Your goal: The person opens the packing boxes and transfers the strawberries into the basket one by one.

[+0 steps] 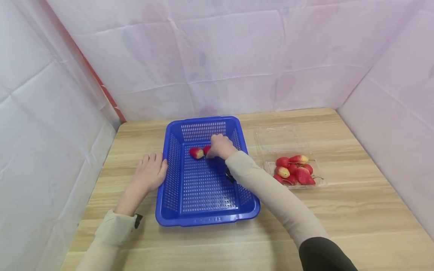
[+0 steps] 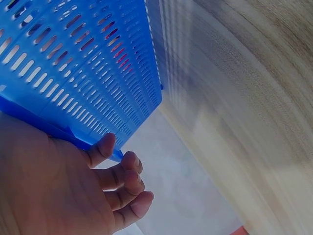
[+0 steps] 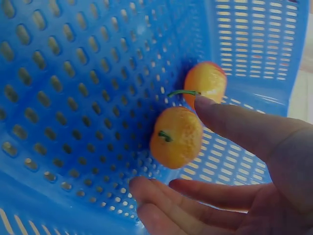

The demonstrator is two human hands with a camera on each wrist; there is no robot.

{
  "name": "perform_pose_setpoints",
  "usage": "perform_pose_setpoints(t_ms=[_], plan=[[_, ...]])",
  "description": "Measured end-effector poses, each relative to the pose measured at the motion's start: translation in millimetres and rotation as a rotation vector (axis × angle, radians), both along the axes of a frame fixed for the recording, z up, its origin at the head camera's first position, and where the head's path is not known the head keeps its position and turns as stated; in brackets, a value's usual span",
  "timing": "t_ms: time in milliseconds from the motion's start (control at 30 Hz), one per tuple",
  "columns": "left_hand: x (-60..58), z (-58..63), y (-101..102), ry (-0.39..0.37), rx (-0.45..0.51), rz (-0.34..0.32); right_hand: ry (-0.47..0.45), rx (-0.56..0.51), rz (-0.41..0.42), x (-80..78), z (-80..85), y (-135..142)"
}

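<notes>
We're likely placing fruit (image 3: 176,142) in the basket (image 1: 207,219).
Two pieces lie just beside our right hand (image 1: 221,146), its fingers parted; our left hand (image 1: 149,171), relaxed, rests against the basket. Next probably calls for lifting clear.

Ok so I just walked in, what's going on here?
A person has their right hand inside a blue basket, beside two red-and-yellow fruits, thumb and fingers apart. Their left hand is at the basket's left rim. To the right, an open clear plastic box holds more fruits. So right now, two pieces are in the basket and the others sit in the box.
</notes>
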State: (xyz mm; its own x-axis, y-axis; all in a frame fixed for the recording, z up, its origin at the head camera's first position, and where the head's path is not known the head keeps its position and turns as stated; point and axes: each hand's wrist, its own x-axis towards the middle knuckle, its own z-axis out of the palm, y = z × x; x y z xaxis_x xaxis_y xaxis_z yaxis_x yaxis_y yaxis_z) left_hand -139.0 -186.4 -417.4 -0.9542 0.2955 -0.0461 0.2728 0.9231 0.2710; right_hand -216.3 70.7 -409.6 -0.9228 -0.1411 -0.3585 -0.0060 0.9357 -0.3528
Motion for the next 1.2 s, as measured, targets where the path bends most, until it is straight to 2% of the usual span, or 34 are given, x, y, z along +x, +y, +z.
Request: perform_pose_setpoints(t_ms=[333,600,800,1000,1200], plan=[[-2.5,-0.7,-1,-0.018,0.000,0.005,0.036,0.009,-0.022,1.7,11.8,3],[-3.7,-1.6,-2,-0.002,0.008,-0.003,0.074,-0.017,-0.018,4.7,36.5,6],[-3.3,-2.5,-4,0.003,0.018,-0.005,0.187,-0.050,-0.027,9.7,54.6,10],[-2.9,-3.3,-5,-0.002,0.009,-0.001,0.291,-0.072,-0.005,14.9,65.4,18],[-4.6,-3.5,-7,0.000,0.027,0.001,0.314,-0.071,0.002,16.9,76.7,25]])
